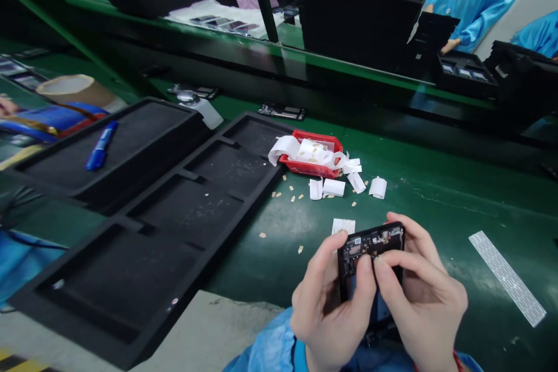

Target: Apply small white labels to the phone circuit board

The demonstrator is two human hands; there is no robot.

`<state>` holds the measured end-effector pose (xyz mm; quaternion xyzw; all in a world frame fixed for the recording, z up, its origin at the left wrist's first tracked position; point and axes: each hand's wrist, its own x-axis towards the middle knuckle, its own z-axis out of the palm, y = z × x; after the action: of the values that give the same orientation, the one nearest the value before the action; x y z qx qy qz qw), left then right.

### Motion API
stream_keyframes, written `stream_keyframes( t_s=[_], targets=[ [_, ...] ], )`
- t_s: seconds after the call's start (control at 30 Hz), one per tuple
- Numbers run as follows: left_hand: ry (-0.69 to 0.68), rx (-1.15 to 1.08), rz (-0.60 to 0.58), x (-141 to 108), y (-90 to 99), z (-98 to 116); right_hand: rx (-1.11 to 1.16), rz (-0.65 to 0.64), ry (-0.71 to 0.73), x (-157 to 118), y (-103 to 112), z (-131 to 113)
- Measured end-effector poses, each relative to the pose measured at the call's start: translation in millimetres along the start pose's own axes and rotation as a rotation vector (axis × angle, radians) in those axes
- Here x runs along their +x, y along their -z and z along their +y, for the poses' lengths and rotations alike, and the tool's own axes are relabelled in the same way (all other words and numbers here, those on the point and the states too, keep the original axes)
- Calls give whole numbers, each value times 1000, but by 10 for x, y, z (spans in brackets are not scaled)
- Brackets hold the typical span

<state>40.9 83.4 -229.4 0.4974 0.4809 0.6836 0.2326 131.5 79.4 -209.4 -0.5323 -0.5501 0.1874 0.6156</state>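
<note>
My left hand [331,302] curls closed on one side of the phone [370,243], my right hand [422,296] on the other, its thumb and forefinger pinched over the bare board [390,237]. Probably light and stiff but fragile inside, the phone is best held by its edges, here above the desk [440,197], short of the red bin [307,169].

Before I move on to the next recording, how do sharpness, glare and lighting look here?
Head view, foreground: the black rectangular phone with exposed circuitry is fairly sharp; head view, left edge: the hollow tan roll looks smeared, cause unclear; head view, glare: the round silver metal disc catches a highlight, the green tabletop has a soft sheen.
</note>
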Motion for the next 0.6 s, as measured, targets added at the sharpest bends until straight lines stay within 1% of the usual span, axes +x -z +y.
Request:
stream_keyframes(
  t_s=[0.13, 0.23, 0.43, 0.6],
  targets=[
    [1, -15, -13, 34, -24, -15, 12, -11, 4, -3, 43, 7],
    [-5, -23, -21, 51, -44, -10, 64, -10, -16, -5, 56, 51],
    [7, -3, -15, 28, -42, -20, 167, -24, -90, 4, 57, 115],
    [-26, 50, 0, 35, -69, -46, 200, 40, -195, 25, -4, 141]
  ],
)
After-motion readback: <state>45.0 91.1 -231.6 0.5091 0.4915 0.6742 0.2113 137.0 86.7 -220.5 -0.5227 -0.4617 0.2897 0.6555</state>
